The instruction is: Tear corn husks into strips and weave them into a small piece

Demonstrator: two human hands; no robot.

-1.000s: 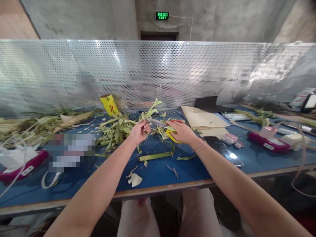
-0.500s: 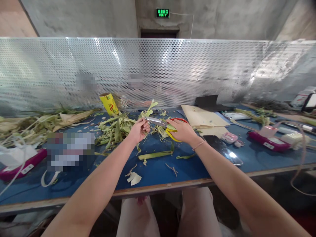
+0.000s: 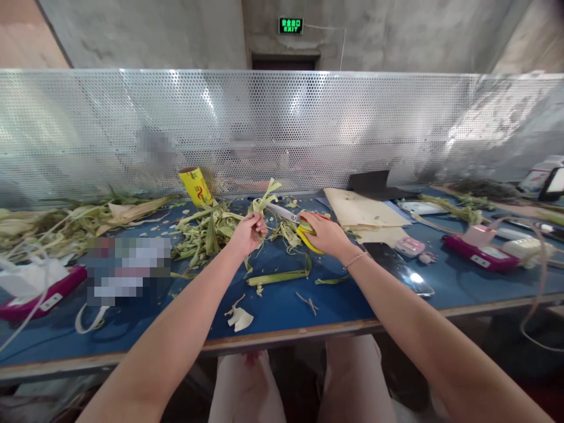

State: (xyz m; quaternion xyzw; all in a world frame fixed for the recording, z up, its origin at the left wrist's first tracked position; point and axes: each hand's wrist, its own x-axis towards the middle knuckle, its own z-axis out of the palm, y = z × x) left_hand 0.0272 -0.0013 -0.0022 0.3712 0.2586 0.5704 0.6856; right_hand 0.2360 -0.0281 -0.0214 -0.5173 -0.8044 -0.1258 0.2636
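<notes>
Gripped by the right hand (image 3: 326, 235), scissors (image 3: 286, 213) point leftward at leaf strips (image 3: 269, 192) the left hand (image 3: 250, 234) pinches beside their tips.

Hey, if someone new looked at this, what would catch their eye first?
Probably the scissors at the centre, with red and yellow handles in the right hand, blades pointing toward the pale leaf strips in the left hand. Next, perhaps the tilted yellow container left of centre, near the perforated metal screen, and the glowing green exit sign above.
</notes>
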